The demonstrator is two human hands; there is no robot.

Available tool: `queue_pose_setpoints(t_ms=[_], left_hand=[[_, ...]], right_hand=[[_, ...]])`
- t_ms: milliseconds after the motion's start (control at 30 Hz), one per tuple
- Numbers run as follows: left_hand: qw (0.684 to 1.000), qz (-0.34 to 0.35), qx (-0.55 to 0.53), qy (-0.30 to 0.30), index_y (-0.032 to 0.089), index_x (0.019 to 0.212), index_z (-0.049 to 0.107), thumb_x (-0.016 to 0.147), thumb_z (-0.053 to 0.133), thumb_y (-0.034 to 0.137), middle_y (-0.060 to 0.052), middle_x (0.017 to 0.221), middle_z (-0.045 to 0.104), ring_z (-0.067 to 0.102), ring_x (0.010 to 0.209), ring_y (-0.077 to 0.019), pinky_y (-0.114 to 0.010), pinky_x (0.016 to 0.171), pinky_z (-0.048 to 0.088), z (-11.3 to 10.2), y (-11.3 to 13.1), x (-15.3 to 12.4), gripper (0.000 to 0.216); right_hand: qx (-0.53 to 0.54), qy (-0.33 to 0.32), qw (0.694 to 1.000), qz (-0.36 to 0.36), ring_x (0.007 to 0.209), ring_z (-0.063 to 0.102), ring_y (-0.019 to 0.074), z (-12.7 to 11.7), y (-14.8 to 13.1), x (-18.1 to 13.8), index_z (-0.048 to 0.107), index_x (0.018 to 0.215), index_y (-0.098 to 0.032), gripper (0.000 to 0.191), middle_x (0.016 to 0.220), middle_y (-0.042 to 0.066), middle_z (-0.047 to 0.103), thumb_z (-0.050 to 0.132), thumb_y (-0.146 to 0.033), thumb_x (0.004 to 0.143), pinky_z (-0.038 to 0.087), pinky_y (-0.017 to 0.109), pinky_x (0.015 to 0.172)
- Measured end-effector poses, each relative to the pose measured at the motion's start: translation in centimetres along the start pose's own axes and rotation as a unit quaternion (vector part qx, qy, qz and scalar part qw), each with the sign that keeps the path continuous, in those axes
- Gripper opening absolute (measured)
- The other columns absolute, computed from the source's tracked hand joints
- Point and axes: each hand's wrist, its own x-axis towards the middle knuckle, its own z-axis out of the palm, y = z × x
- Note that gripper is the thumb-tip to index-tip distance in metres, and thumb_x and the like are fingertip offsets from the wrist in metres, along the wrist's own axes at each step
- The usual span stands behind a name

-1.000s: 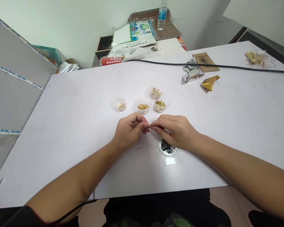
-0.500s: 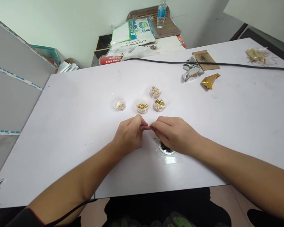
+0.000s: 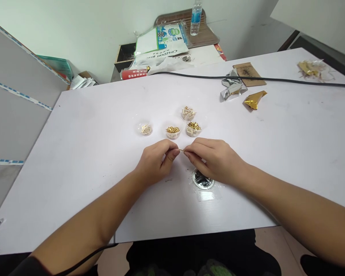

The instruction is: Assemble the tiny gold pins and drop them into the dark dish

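A thin gold-coloured pin (image 3: pixel 181 150) spans the small gap between my fingertips. My left hand (image 3: pixel 156 161) pinches one end between thumb and forefinger, and my right hand (image 3: pixel 211 158) pinches the other. Just beyond them stand clear cups of small gold metal pieces: a left cup (image 3: pixel 146 129) of thin pins, a middle cup (image 3: pixel 173 132) and a right cup (image 3: pixel 193 128) of short pieces, and a back cup (image 3: pixel 188 112). Below my right hand, partly covered by it, a round dish with a silver rim (image 3: pixel 203 186) holds something dark.
Silver foil packets (image 3: pixel 234 91), a gold foil packet (image 3: pixel 255 100) and a brown card (image 3: pixel 249 73) lie at the back right. A black cable (image 3: pixel 201 77) crosses the table's far edge. A plastic bag (image 3: pixel 313 69) lies far right; a water bottle (image 3: pixel 196 19) stands behind.
My fingertips have drawn slightly apart, so more of the pin shows between them. The left thumb has shifted, and both hands have risen a little in view. The cups stay where they were.
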Motion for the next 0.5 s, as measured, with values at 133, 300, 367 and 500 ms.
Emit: queue_pose_setpoints(t_ms=[133, 300, 367, 500], left_hand=[[0.999, 0.0, -0.016, -0.03, 0.017, 0.087, 0.057, 0.093, 0.052, 0.019, 0.002, 0.072, 0.06, 0.053, 0.063, -0.0064, -0.017, 0.061, 0.044, -0.13, -0.02, 0.04, 0.008], [0.998, 0.022, -0.047, -0.042, 0.017, 0.087, 0.057, 0.092, 0.05, 0.015, 0.0, 0.075, 0.058, 0.051, 0.068, -0.0086, -0.02, 0.064, 0.044, -0.37, -0.1, 0.04, 0.008], [0.997, 0.029, -0.046, -0.047, 0.017, 0.086, 0.057, 0.091, 0.049, 0.014, 0.0, 0.074, 0.057, 0.05, 0.068, -0.0096, -0.021, 0.064, 0.043, -0.45, -0.09, 0.06, 0.009], [0.997, 0.022, -0.021, -0.078, 0.018, 0.077, 0.054, 0.087, 0.048, 0.013, 0.001, 0.065, 0.051, 0.046, 0.064, -0.011, -0.024, 0.062, 0.04, -0.54, 0.01, 0.14, 0.014]], right_hand=[[-0.003, -0.007, 1.0, -0.005, 0.062, 0.054, 0.0128, -0.12, 0.04, 0.09, 0.065, 0.085, -0.013, 0.023, 0.073, 0.005, 0.063, 0.046, -0.018, 0.096, 0.042, 0.026, 0.056], [-0.005, -0.024, 1.0, -0.013, 0.062, 0.053, 0.0131, -0.16, 0.09, 0.19, 0.065, 0.084, -0.013, 0.024, 0.072, 0.004, 0.062, 0.045, -0.018, 0.097, 0.043, 0.026, 0.057], [-0.006, -0.032, 0.999, -0.017, 0.064, 0.054, 0.0132, -0.16, 0.12, 0.21, 0.065, 0.085, -0.014, 0.024, 0.073, 0.005, 0.062, 0.044, -0.018, 0.097, 0.043, 0.026, 0.058], [0.025, -0.04, 0.999, -0.017, 0.067, 0.055, 0.0134, -0.23, 0.29, 0.21, 0.064, 0.089, -0.015, 0.022, 0.077, 0.005, 0.064, 0.044, -0.019, 0.098, 0.045, 0.026, 0.06]])
